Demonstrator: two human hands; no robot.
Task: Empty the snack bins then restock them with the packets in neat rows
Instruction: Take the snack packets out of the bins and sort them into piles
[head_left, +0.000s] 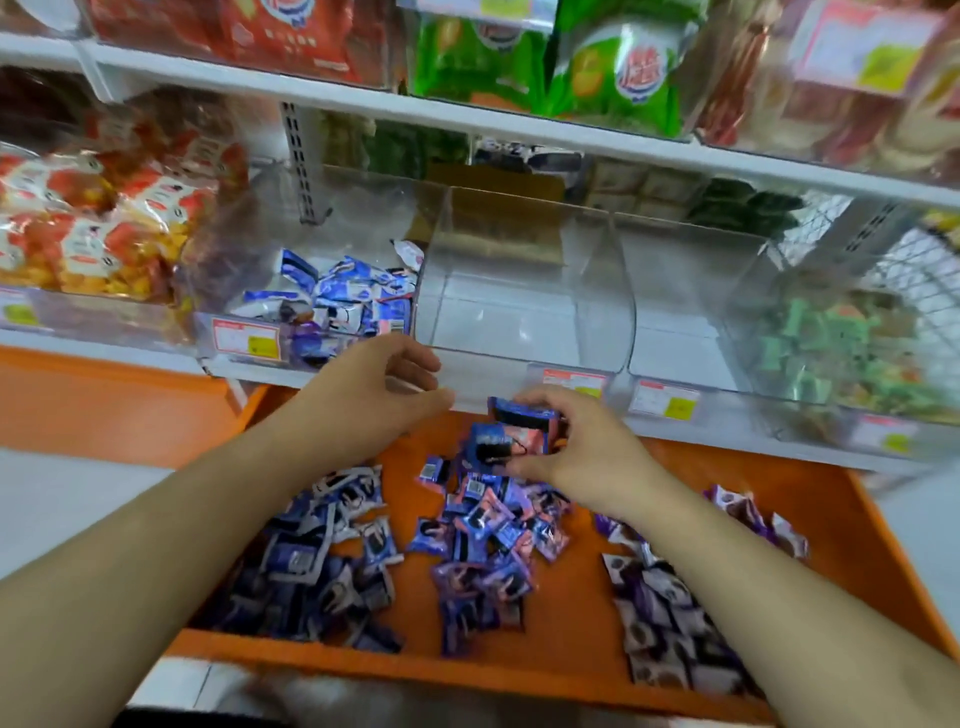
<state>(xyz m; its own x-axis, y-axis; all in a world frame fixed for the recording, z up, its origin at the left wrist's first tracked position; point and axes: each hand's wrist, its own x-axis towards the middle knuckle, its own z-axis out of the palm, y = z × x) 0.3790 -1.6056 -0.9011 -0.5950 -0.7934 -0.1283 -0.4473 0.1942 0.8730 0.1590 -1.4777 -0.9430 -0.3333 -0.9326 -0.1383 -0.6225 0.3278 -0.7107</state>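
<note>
From the head view I find the middle bin (524, 291) bare of stock, and the one to its right (691, 317) appears bare too. The left bin (311, 301) holds a loose heap of blue packets, not in rows. On the near orange shelf (597, 654) lie three piles: a blue-and-white pile (322, 561) at left, a blue-and-pink pile (488, 540) in the middle, and a purple pile (670, 613) at right.

The right hand (587, 447) has its fingers curled round a small bunch of blue-and-pink packets (519, 434), held just below the middle bin's front lip. The left hand (379, 387) is at that lip with fingers loosely bent; I cannot tell whether it touches the clear plastic or holds anything.

My judgement: restocking of the middle bin is just starting. To do it well I would square the bunch so all faces point one way, set it against one side wall at the far end, and build the row toward the near edge, steadying it with the left hand.

Limits of inspection: the frame is motion-blurred, packet print and price labels are unreadable, the count in the right hand is unclear, and the bins' clear walls are hard to trace.
</note>
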